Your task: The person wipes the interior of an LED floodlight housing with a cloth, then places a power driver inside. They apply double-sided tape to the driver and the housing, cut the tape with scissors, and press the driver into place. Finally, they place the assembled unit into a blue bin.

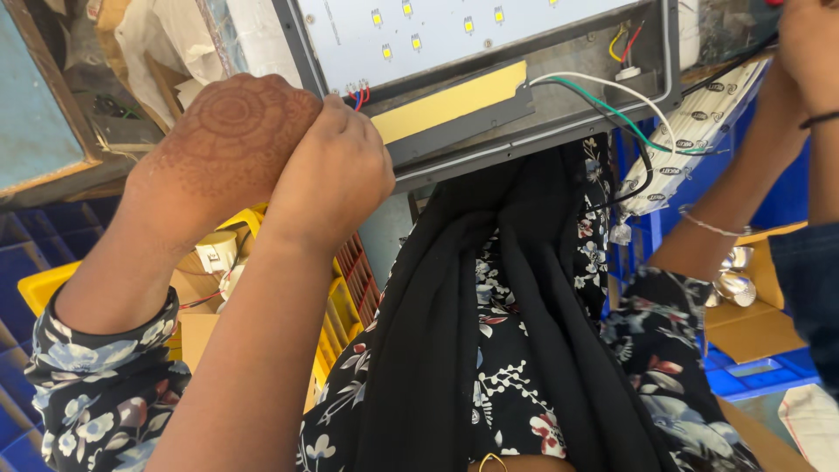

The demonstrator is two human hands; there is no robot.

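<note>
Fingers of both hands (288,149) are curled shut against one flat metal light panel (454,26); seven square yellow diodes (416,40) are counted; grip is hidden.

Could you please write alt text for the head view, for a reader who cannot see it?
Two hands, the left hand and right hand, press together at the lower-left corner of a grey metal lamp housing holding a white board with small yellow diodes; a yellow plastic crate sits below.

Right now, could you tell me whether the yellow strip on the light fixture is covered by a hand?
No, the yellow strip lies bare beside the white LED panel, with the nearest hand just left of it.
</note>
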